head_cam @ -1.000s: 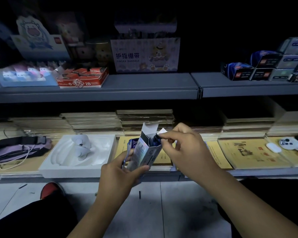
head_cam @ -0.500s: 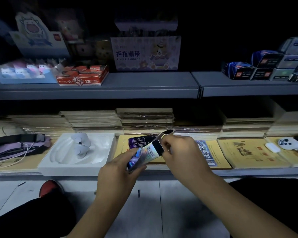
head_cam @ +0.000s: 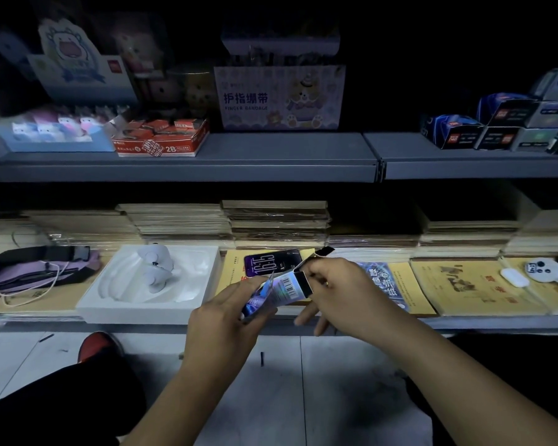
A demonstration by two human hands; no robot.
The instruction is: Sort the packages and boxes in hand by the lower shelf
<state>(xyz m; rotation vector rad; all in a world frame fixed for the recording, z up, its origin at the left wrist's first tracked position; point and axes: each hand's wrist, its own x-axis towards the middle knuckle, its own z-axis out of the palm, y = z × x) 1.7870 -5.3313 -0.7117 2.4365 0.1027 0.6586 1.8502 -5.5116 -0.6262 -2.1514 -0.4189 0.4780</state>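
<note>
The left hand point(head_cam: 221, 320) grips the lower end of one small cardboard box point(head_cam: 276, 289), with the thumb and the fingers curled around its sides. The right hand point(head_cam: 339, 292) pinches the open end flap point(head_cam: 314, 257) of this box between thumb and forefinger, while its other fingers hang loosely below. The box is in the air between the two hands, tilted, just in front of the lower shelf point(head_cam: 464, 323) and above its edge. It has a shiny blue print and a white barcode label.

I judge that the box is light and rather soft: thin card which bends and dents easily if one squeezes it. The glossy surface may be a little slippery. The best place to hold it seems to be the long edges near the closed end, where the card is stiffest; the flap is thin and can tear or crease.

On the lower shelf I count one phone point(head_cam: 273, 261) showing 16:15, one white tray point(head_cam: 110, 300) with one small white figure point(head_cam: 157, 263) in it, one purple pouch point(head_cam: 36, 268) and one white controller point(head_cam: 548, 271). On the upper shelf point(head_cam: 287, 156) there is one red 2B box point(head_cam: 160, 138) and one finger bandage box point(head_cam: 279, 98). The dark boxes point(head_cam: 503, 123) at the right are several, but I cannot count them exactly.
</note>
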